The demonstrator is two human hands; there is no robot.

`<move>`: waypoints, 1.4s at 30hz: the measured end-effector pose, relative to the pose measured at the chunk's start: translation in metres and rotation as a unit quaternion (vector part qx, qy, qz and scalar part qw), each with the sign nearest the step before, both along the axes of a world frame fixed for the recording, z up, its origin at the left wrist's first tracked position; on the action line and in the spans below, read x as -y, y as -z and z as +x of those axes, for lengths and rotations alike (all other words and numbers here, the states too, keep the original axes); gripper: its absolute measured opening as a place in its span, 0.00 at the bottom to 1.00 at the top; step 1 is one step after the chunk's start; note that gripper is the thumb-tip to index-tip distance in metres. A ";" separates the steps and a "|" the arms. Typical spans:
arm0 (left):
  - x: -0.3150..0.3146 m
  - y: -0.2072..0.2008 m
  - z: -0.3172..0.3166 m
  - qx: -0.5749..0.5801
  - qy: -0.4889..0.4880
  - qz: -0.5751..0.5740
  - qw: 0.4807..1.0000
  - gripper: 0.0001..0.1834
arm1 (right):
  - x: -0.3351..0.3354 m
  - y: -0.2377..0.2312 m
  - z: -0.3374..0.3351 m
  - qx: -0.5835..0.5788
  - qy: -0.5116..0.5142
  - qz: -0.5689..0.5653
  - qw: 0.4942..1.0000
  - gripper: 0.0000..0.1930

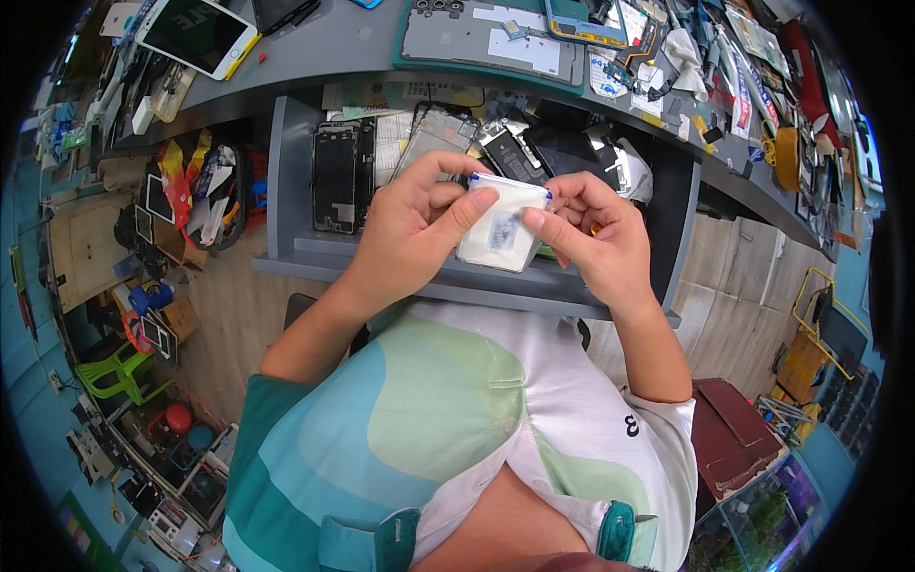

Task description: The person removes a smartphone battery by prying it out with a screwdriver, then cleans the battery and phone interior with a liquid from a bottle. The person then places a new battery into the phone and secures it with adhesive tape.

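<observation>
Between my two hands is a small clear zip bag [498, 221] with a blue-edged top and white contents that show a dark patch. My left hand [419, 217] pinches its upper left corner between thumb and fingers. On the other side, my right hand [593, 229] grips the upper right edge, thumb in front. The bag hangs over an open grey drawer [278, 172]. Inside the drawer, a dark phone part [335, 176] lies at the left, and an opened phone with a black battery [511, 157] lies behind the bag. My hands hide part of the drawer's contents.
On the grey desk above, a white phone [198, 36] lies at the left and a large phone back panel rests on a green mat [405, 52]. Tools and parts crowd the right side. A bin of scraps [214, 195] stands left of the drawer; a green chair [119, 372] is lower left.
</observation>
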State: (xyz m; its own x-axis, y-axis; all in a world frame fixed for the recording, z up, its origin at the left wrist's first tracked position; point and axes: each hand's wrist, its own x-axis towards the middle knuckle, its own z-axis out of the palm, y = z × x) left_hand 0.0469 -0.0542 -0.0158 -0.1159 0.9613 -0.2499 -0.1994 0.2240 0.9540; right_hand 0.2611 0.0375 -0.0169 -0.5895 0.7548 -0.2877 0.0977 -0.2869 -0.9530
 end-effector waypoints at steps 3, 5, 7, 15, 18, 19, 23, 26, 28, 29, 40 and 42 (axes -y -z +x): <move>0.002 0.007 0.003 -0.017 -0.017 0.019 1.000 0.09 | 0.000 0.000 -0.001 0.001 -0.005 0.001 1.000 0.12; 0.003 0.008 0.003 -0.010 -0.015 0.023 1.000 0.09 | 0.000 0.000 0.000 0.010 -0.018 0.011 1.000 0.11; 0.003 0.008 0.004 -0.010 -0.018 0.041 0.999 0.08 | 0.000 -0.003 0.000 0.014 -0.020 0.012 1.000 0.11; 0.005 0.010 0.001 -0.191 -0.014 0.097 0.977 0.10 | -0.001 -0.003 0.003 0.027 -0.057 0.080 0.995 0.08; 0.006 0.008 0.005 -0.239 -0.028 0.134 0.961 0.10 | 0.001 -0.002 0.003 0.015 -0.052 0.082 0.995 0.09; 0.007 0.009 0.006 -0.251 -0.035 0.140 0.957 0.10 | 0.001 -0.002 0.003 0.009 -0.057 0.082 0.995 0.09; 0.007 0.012 0.011 -0.276 -0.061 0.165 0.945 0.10 | 0.002 -0.003 0.003 -0.010 -0.074 0.064 0.995 0.09; 0.007 0.008 0.008 -0.257 -0.049 0.132 0.956 0.12 | 0.003 -0.005 0.001 -0.027 -0.060 0.027 0.997 0.09; 0.007 0.008 0.006 -0.191 -0.040 0.084 0.977 0.12 | 0.004 -0.003 0.002 -0.024 -0.049 0.010 0.998 0.10; 0.006 0.011 0.004 -0.136 -0.041 0.055 0.988 0.12 | 0.004 -0.001 0.002 -0.023 -0.044 0.001 0.999 0.10; 0.004 0.008 0.004 0.020 -0.031 0.025 0.999 0.12 | 0.002 -0.008 -0.001 0.019 0.000 -0.032 0.999 0.10; 0.003 0.004 0.002 0.041 -0.061 0.011 0.997 0.11 | 0.002 -0.007 -0.001 0.026 -0.002 -0.032 0.999 0.09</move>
State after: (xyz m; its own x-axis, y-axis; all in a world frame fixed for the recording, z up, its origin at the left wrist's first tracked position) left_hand 0.0489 -0.0569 -0.0195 -0.2126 0.9465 -0.2427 -0.3021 0.1726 0.9375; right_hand 0.2598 0.0357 -0.0103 -0.5751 0.7312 -0.3668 0.1488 -0.3473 -0.9259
